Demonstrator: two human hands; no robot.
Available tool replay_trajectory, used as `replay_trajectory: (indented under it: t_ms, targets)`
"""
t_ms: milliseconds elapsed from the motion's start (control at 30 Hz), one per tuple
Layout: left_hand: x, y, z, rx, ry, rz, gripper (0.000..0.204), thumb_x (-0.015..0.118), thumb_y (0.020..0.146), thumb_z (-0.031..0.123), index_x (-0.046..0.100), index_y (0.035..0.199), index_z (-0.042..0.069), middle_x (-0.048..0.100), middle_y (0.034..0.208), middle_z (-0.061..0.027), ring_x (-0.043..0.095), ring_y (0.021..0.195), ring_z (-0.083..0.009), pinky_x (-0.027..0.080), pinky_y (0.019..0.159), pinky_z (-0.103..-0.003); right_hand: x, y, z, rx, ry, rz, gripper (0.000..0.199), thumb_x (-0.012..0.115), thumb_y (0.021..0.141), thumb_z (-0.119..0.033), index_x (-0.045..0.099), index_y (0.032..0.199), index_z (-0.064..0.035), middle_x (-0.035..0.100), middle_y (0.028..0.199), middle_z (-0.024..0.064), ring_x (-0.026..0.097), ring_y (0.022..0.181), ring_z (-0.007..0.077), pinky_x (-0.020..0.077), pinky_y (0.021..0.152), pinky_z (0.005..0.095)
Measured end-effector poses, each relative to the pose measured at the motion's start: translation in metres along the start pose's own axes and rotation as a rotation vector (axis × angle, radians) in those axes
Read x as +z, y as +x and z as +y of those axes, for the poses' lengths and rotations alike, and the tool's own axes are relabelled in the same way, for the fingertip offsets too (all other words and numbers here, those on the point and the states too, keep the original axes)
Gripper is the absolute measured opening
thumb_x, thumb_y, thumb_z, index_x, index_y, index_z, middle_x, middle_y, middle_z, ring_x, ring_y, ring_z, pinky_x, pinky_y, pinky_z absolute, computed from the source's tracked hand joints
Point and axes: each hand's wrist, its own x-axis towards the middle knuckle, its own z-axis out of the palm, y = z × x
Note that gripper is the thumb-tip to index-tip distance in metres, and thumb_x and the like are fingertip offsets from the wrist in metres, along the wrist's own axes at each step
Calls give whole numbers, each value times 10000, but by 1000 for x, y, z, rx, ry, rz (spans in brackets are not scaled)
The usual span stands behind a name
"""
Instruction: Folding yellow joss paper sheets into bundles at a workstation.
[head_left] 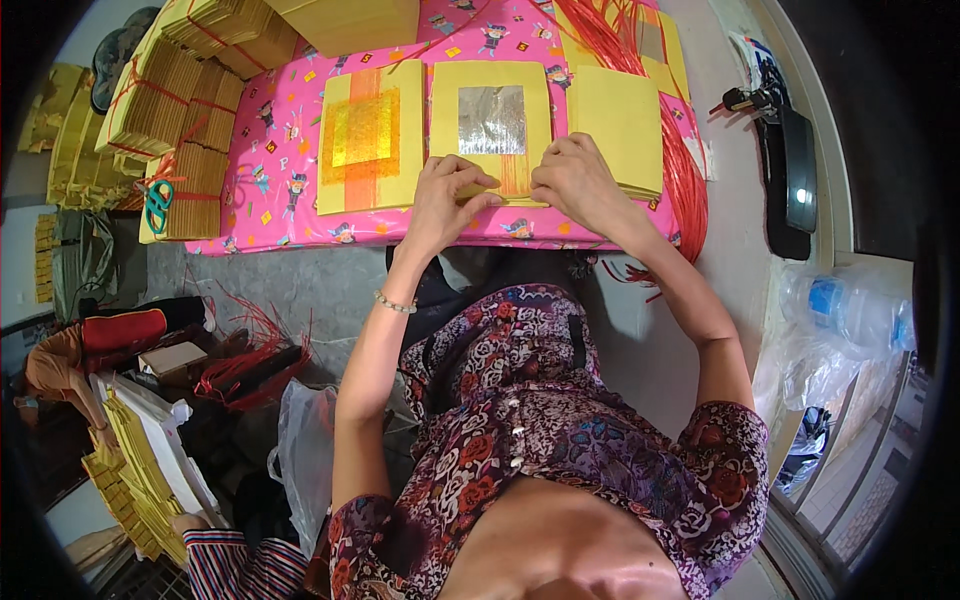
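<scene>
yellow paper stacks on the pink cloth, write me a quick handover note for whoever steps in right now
Left hand: fingers pinching the lower edge of the middle paper stack, the one with a silver foil square on top.
Right hand: pressing on the same lower edge, partly over the plain yellow stack to the right.
Third stack, with a gold foil square, lies to the left, untouched.
All three sit on the pink cloth. Tied bundles are piled at far left, red string at right, green-handled scissors on a bundle.
Done: many bundles tied. Left: the three loose stacks are not tied.
</scene>
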Motion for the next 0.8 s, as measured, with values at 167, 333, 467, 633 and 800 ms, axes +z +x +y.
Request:
replay_trajectory:
  t_ms: [167,333,467,633,800]
  targets:
    - [1,0,-2,-31,-57,1,147,725,728,190,712,850,111,591,883,-36,504,901,-226,413,827,-342,0,2,3,-4,24,-4,150,678,736,-218,674,759,-70,607,779,76,538,930,227,352,921,420]
    - [3,-1,-2,-45,-73,16,122,718,738,179,715,839,110,589,875,-36,502,899,-223,411,824,-337,1,3,7,-16,27,1,146,666,747,-222,683,764,-78,626,782,77,551,922,231,352,914,419]
    - [4,-1,-2,-45,-65,21,118,717,739,173,715,837,108,587,873,-38,501,899,-221,411,824,-334,-1,4,7,-25,27,5,129,654,752,-213,693,763,-90,641,777,76,561,914,229,348,909,414]
    - [5,-1,-3,-41,-70,35,112,716,743,171,714,834,106,587,876,-42,500,899,-221,409,829,-332,-2,4,8,-23,23,-3,125,656,751,-216,695,756,-98,643,776,73,561,920,226,345,908,410]
    - [6,-1,-2,-39,-89,64,101,721,726,160,715,805,98,583,841,-54,494,880,-242,406,813,-355,-4,5,7,-19,37,-9,134,658,750,-230,698,756,-102,646,776,69,565,916,223,346,901,408]
